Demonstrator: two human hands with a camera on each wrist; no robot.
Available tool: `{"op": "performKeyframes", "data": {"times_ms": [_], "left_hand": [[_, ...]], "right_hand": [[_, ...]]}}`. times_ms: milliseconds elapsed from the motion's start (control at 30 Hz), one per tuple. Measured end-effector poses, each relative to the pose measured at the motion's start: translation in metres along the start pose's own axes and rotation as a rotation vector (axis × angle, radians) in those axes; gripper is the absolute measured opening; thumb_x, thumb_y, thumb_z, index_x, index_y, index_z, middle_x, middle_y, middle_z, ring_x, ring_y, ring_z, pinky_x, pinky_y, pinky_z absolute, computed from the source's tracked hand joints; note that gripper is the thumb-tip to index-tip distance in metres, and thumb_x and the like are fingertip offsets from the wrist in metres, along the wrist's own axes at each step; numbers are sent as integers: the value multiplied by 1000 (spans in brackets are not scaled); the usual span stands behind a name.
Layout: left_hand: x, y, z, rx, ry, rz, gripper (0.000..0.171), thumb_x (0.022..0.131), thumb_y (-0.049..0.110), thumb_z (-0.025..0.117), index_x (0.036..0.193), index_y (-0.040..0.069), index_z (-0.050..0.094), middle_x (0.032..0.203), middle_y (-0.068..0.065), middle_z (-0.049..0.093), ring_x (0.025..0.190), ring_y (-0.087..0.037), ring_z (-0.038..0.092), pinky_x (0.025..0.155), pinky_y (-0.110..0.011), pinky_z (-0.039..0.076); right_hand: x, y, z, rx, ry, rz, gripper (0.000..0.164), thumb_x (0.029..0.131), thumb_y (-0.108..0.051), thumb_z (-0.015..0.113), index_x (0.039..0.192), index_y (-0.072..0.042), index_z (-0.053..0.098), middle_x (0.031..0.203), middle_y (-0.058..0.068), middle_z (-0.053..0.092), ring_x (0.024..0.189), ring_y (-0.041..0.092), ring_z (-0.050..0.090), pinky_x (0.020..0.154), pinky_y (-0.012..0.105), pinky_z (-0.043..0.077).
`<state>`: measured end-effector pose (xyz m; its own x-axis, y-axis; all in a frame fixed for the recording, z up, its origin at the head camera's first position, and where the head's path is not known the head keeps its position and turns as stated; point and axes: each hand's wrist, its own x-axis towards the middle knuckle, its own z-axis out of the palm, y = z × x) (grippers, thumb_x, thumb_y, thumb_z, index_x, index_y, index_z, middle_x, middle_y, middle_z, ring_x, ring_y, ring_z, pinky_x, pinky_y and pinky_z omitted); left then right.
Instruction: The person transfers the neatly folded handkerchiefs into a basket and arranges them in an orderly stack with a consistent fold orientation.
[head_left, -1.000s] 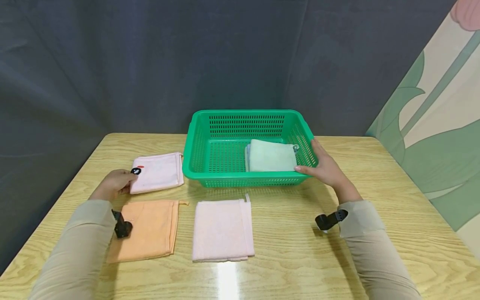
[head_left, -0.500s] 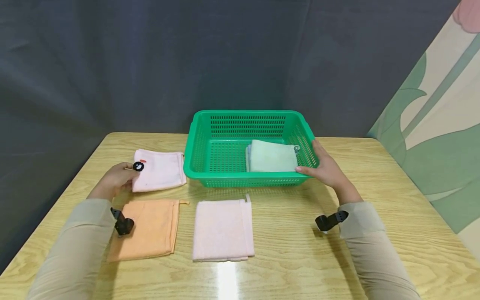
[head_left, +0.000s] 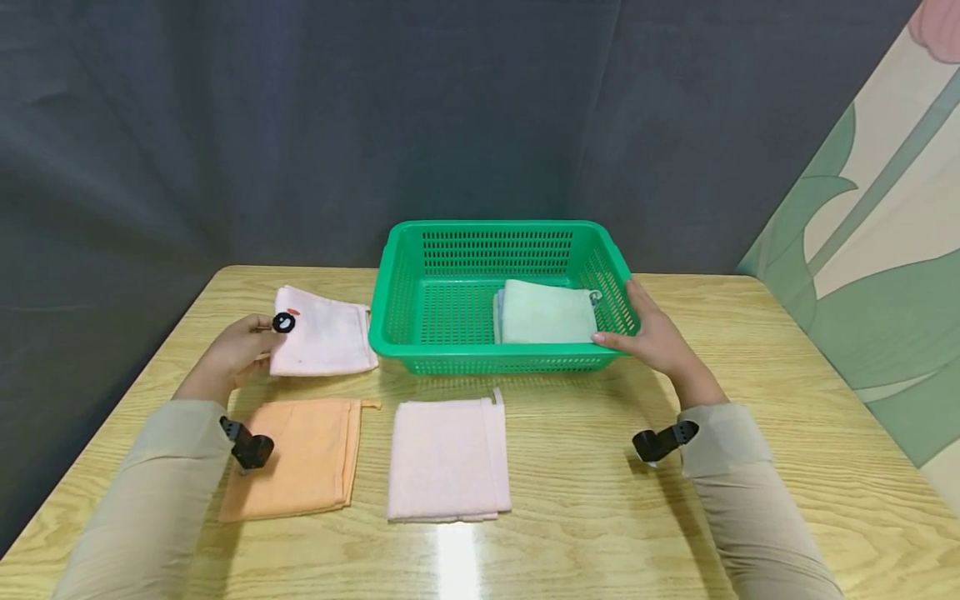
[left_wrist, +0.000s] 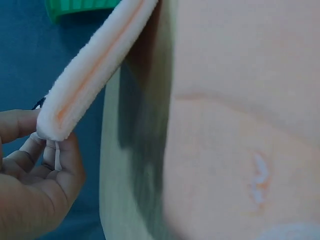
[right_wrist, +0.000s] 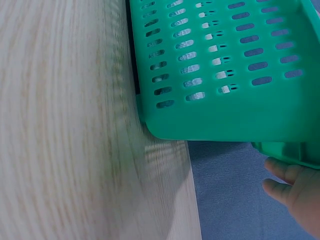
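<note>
My left hand (head_left: pixel 234 354) pinches the left end of a folded pale pink towel (head_left: pixel 326 337) bearing a black-and-white patch and a red mark. That end is raised off the table. In the left wrist view, the folded layers of the pink towel (left_wrist: pixel 92 70) show edge-on between thumb and fingers. My right hand (head_left: pixel 656 337) grips the right front corner of a green plastic basket (head_left: pixel 495 351), thumb on the rim and fingers along the outer side. Inside the basket, at its right, a pale green folded towel (head_left: pixel 547 313) lies over a bluish one.
An orange folded towel (head_left: pixel 303 458) lies under my left forearm. Right of it is another pale pink folded towel (head_left: pixel 448 458). The wooden table (head_left: pixel 585 517) ends at a dark curtain (head_left: pixel 480 108) behind the basket; a painted panel (head_left: pixel 892 333) stands at the right.
My left hand has lifted the left end of the pale pink towel and shifted slightly right and away from me. My right hand stays on the basket's corner.
</note>
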<state>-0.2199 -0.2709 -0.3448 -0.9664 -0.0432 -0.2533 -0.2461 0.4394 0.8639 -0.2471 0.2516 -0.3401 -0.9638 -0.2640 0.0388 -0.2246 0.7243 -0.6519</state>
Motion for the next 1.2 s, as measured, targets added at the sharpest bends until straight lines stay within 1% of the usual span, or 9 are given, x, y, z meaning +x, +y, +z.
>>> {"op": "performKeyframes", "data": {"times_ms": [100,167,333,400,533,767,900,1033,1200], "left_hand": [[0,3,0,5,-7,23,36,95,17,42,121,-7,35,112,-8,42,90,-10,42,71,-22,42],[0,6,1,3,-9,32,34,95,17,42,119,-6,36,108,-5,42,90,-10,42,71,-23,42],[-2,12,2,-10,-9,30,34,96,18,41,121,-5,36,112,-6,42,92,-11,42,75,-25,41],[-3,13,2,-33,-13,29,31,96,18,42,119,-2,38,111,-5,43,91,-10,43,75,-26,41],[-3,15,1,-69,-19,45,17,96,17,43,110,7,41,100,6,43,86,-5,44,73,-23,43],[-5,19,-1,-133,-13,81,8,95,16,46,102,14,43,91,14,45,82,-2,46,72,-24,41],[-7,21,-2,-171,-16,99,6,94,16,48,99,16,44,89,14,45,81,-1,46,71,-23,41],[-9,24,-2,-206,-7,119,6,94,15,49,98,17,45,89,13,45,81,-1,46,70,-23,42],[-11,30,-2,-271,-3,128,7,93,13,51,96,16,47,89,11,46,81,-3,47,69,-23,42]], "right_hand": [[0,0,0,-1,0,1,104,81,-38,66,145,1,-5,152,19,-7,138,39,-1,107,59,11],[-1,0,0,-3,1,1,104,81,-38,66,145,1,-5,152,19,-7,138,39,-1,107,59,11],[-1,0,0,4,2,5,104,81,-38,67,145,0,-6,152,19,-7,138,39,-1,107,59,11],[0,1,1,6,1,6,104,81,-39,67,145,0,-6,152,19,-7,138,39,-1,107,59,11],[0,0,0,1,0,3,104,81,-39,66,145,1,-6,152,19,-7,138,39,-1,107,59,11],[-1,0,-1,6,1,3,104,81,-38,66,145,1,-6,152,19,-8,138,39,-2,107,59,10],[-1,-1,0,10,0,3,104,81,-38,66,145,0,-6,152,18,-8,138,38,-2,107,59,10],[0,-1,0,13,-4,6,104,81,-39,66,145,-1,-7,152,18,-8,138,38,-2,107,59,10],[0,1,0,10,3,2,105,81,-39,66,145,0,-6,152,18,-8,138,38,-2,107,59,10]]}}
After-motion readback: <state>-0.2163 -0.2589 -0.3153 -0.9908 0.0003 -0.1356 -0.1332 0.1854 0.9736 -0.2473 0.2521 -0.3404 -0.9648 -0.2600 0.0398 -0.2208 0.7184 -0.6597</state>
